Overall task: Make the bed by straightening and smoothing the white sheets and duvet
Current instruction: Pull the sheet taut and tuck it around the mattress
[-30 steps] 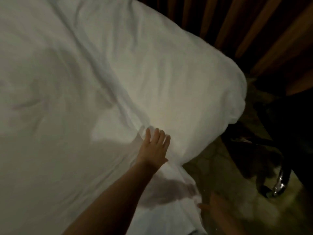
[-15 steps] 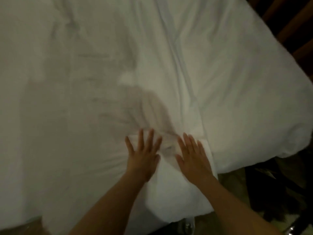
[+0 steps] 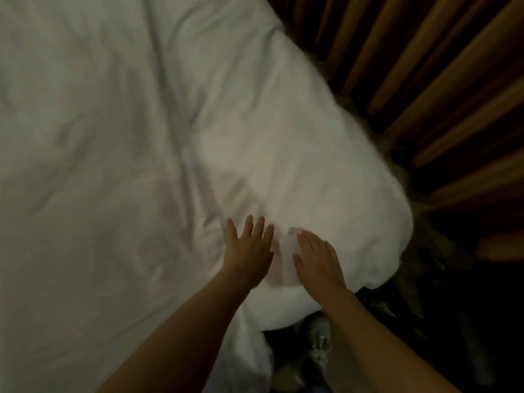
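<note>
Both hands flat, fingers spread, palms down on the white duvet (image 3: 283, 137) near the bed's near right corner. Left hand (image 3: 248, 251) and right hand (image 3: 319, 258) lie side by side, just apart, gripping nothing; likely pressing to flatten the puffed corner. A long crease (image 3: 175, 131) runs from far to near just left of the hands. Duvet bulges over the right edge. Brown curtain (image 3: 425, 80) hangs to the far right. Floor dark, details unclear.
</note>
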